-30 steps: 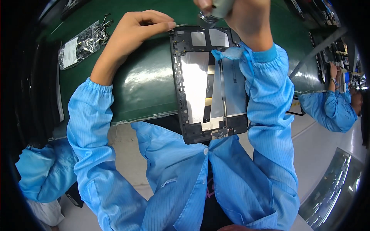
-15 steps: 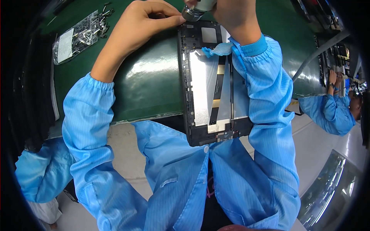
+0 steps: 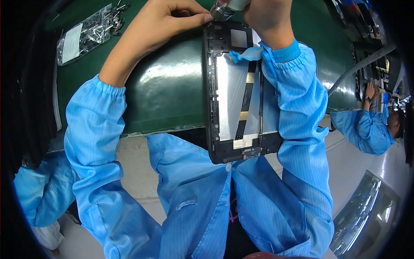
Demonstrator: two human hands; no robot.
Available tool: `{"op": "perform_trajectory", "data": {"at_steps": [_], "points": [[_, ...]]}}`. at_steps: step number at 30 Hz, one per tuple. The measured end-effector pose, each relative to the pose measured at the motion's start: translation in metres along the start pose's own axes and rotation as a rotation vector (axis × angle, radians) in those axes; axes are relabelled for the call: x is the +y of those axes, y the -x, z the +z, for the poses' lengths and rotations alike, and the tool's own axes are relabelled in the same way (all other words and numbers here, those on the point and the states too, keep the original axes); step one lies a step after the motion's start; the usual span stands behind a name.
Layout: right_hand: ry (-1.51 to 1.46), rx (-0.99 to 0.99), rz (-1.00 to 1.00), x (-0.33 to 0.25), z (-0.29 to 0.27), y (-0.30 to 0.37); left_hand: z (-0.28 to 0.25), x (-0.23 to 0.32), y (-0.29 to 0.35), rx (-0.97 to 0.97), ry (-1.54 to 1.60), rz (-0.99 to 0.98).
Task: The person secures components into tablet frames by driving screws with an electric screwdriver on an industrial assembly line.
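An opened tablet [image 3: 226, 99], black-framed with a silver metal plate inside, lies on the green table and juts past its near edge over my lap. At its far end my right hand [image 3: 269, 19] grips a pale grey electric screwdriver [image 3: 222, 11] with a shiny metal collar; the tool's tip is hidden. My left hand [image 3: 172, 21] has its thumb and forefinger brought together beside that collar, at the tablet's far left corner. Whatever sits between those fingertips cannot be made out. A loose blue cuff strap [image 3: 246, 55] hangs from my right sleeve over the tablet.
A clear plastic bag [image 3: 92, 33] of small metal parts with a white label lies far left on the green table [image 3: 168, 95], loose black pieces beside it. A grey cable [image 3: 362, 64] crosses at right. Co-workers in blue sit left and right [image 3: 362, 129].
The screwdriver and my left fingertips have shifted slightly right along the tablet's far end. The tablet's far end also appears a little farther right. Both grips look the same.
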State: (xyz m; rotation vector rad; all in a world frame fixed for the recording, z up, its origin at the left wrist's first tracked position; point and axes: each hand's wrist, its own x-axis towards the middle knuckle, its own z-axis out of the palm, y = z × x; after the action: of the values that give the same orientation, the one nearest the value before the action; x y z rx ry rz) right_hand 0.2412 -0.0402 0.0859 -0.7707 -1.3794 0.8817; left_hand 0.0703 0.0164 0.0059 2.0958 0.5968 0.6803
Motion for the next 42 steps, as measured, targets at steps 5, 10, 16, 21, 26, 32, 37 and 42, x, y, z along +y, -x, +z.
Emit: {"op": "perform_trajectory", "data": {"at_steps": [5,10,16,21,26,32,37,42], "points": [[0.000,-0.022,0.007,0.003,0.003,-0.001,-0.001,-0.003,0.002,0.018,0.057,-0.023],[-0.023,0.006,0.029,0.005,0.005,-0.001,0.001,-0.004,0.001,0.036,0.111,-0.005],[-0.021,0.009,0.030,0.004,0.005,0.000,0.001,0.002,0.001,0.016,0.052,-0.014],[-0.031,0.020,0.058,0.003,0.005,0.000,0.004,0.003,0.000,0.031,0.057,-0.019],[0.068,-0.069,0.052,0.001,0.007,-0.001,0.013,-0.019,-0.010,0.100,0.542,0.630],[0.051,-0.028,-0.021,0.009,0.010,-0.002,0.004,-0.007,0.002,0.052,0.039,-0.046],[0.107,-0.050,-0.013,0.007,0.005,-0.001,0.003,-0.008,0.003,0.038,0.049,-0.059],[0.029,0.028,-0.011,0.008,0.010,-0.001,0.007,-0.003,0.005,0.077,0.068,-0.063]]}}
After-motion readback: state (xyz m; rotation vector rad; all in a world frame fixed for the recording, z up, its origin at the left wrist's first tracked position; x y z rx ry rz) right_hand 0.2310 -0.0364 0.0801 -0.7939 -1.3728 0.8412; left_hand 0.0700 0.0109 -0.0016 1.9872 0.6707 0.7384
